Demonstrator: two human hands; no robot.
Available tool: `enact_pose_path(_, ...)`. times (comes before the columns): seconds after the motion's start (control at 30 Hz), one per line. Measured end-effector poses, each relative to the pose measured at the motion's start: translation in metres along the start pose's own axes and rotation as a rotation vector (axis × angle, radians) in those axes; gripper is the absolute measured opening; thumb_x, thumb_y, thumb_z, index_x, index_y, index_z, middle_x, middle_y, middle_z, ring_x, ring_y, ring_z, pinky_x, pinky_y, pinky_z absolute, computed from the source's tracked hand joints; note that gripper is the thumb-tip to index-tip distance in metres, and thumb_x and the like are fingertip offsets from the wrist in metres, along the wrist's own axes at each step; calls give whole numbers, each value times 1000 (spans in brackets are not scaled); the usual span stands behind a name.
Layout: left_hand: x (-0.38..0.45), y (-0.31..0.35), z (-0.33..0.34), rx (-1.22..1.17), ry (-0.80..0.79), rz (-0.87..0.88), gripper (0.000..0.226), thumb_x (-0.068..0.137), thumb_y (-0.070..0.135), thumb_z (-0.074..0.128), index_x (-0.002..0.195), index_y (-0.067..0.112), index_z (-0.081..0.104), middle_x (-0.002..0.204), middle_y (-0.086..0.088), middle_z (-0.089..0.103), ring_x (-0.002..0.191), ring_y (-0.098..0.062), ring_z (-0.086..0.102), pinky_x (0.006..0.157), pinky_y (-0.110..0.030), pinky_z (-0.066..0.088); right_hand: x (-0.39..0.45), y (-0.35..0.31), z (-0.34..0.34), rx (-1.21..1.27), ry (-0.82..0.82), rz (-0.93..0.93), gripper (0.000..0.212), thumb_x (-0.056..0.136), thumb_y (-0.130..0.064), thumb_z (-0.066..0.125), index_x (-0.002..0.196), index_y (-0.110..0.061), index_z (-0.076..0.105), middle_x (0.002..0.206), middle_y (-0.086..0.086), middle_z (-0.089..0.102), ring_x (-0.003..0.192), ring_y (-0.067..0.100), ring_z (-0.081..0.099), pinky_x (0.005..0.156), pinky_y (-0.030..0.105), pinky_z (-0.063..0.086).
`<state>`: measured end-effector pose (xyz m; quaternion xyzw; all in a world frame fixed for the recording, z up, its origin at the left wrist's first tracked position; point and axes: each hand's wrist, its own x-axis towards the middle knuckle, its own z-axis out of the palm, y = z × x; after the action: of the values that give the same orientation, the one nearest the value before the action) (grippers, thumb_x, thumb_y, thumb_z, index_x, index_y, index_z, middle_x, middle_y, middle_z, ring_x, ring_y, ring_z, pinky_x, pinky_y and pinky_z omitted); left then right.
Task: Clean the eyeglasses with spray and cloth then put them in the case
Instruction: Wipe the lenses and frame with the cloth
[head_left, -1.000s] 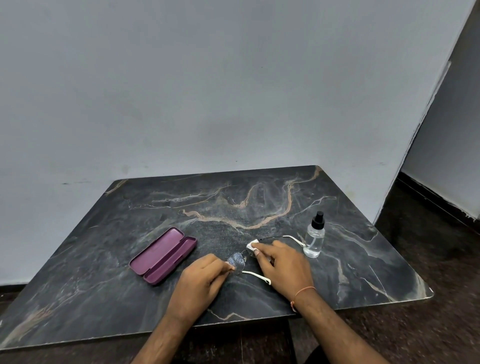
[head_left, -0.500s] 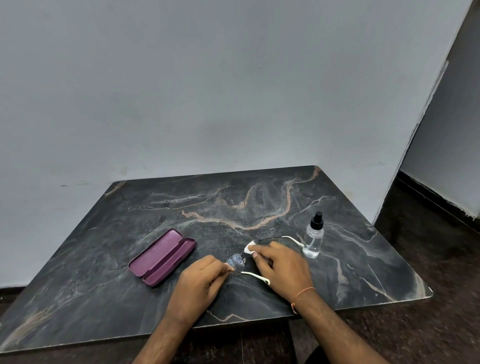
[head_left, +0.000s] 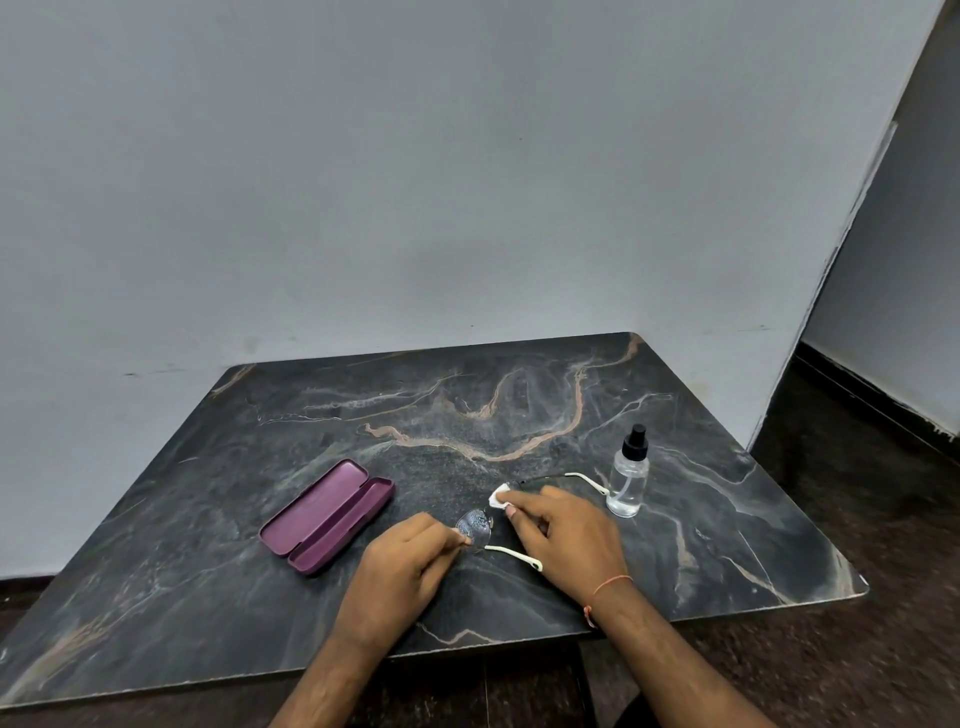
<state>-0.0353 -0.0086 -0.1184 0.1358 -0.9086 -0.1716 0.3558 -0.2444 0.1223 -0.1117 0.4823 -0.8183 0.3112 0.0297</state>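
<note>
The eyeglasses (head_left: 475, 525) lie on the counter (head_left: 727, 519) between both hands, long axis running left-right. The left hand (head_left: 410, 566) pinches the near-left lens edge; the right hand (head_left: 566, 535) presses the cloth (head_left: 498, 500) on the right lens. The open case (head_left: 327, 514) lies left, nearer the left hand.

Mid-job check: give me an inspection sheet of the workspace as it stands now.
Surface: dark veined marble table, dry as far as visible.
Job's things: thin-framed eyeglasses with cream temple tips; white cloth; clear spray bottle with black nozzle upright; open purple case, nothing in it.
Clutter: nothing seen.
Grips: left hand pinches the glasses; right hand holds the cloth to them.
Cables: nothing seen.
Surroundings: grey wall, dark floor.
</note>
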Motion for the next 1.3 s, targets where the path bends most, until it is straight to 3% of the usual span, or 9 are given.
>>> enact_pose_path(0.17, 0, 0, 0, -2, 9, -2, 17, 103, 32, 65, 95, 21, 75, 92, 11, 71, 87, -7, 71, 80, -26, 56, 4, 0, 4, -74, 21, 96, 31, 103, -50, 53, 129, -51, 69, 74, -9, 50, 86, 17, 68, 67, 35, 45)
enact_pose_path(0.33, 0, 1, -1, 4, 10, -9, 19, 102, 32, 64, 95, 20, 77, 92, 10, 72, 86, -7, 71, 81, -24, 55, 2, 1, 5, -47, 4, 118, 31, 97, -49, 52, 106, -35, 78, 85, -6, 66, 91, 16, 69, 73, 37, 54)
enact_pose_path(0.47, 1, 2, -1, 6, 6, -5, 11, 100, 26, 70, 94, 19, 77, 92, 9, 72, 86, -8, 72, 81, -25, 55, 0, 1, 1, 24, -31, 69, 31, 96, -52, 52, 111, -43, 78, 79, -9, 59, 84, 11, 66, 70, 36, 52)
enact_pose_path(0.57, 2, 3, -2, 5, -5, -9, 18, 102, 30, 65, 94, 18, 76, 91, 8, 72, 86, -9, 72, 81, -25, 55, 1, 0, -1, 47, -21, 50, 29, 101, -50, 56, 123, -51, 74, 76, -11, 55, 81, 9, 64, 69, 34, 51)
enact_pose_path(0.83, 2, 3, -3, 10, -9, -21, 21, 101, 31, 64, 94, 18, 78, 92, 8, 73, 86, -9, 72, 81, -27, 57, 0, 2, 1, 54, -15, 40, 28, 98, -53, 55, 117, -49, 75, 78, -15, 56, 86, 7, 64, 67, 29, 43)
enact_pose_path(0.97, 1, 4, -3, 11, -8, -15, 21, 101, 32, 63, 94, 18, 77, 91, 8, 72, 86, -9, 72, 81, -26, 56, 1, 1, 1, 18, -9, 6, 32, 100, -58, 51, 127, -57, 69, 75, -12, 53, 83, 7, 63, 68, 31, 49)
enact_pose_path(1.13, 1, 4, -2, 16, -1, -2, 19, 101, 31, 63, 93, 19, 75, 92, 9, 72, 86, -7, 71, 81, -20, 53, 4, 2, 3, -72, 14, 52, 34, 105, -53, 49, 134, -49, 67, 83, -8, 58, 90, 16, 67, 71, 37, 52)
enact_pose_path(1.3, 1, 3, -1, 12, 3, -5, 19, 101, 32, 62, 92, 20, 74, 90, 9, 71, 84, -7, 69, 80, -18, 52, -1, 0, 1, -3, -22, -7, 36, 100, -62, 48, 132, -60, 63, 81, -11, 57, 85, 6, 65, 68, 30, 49)
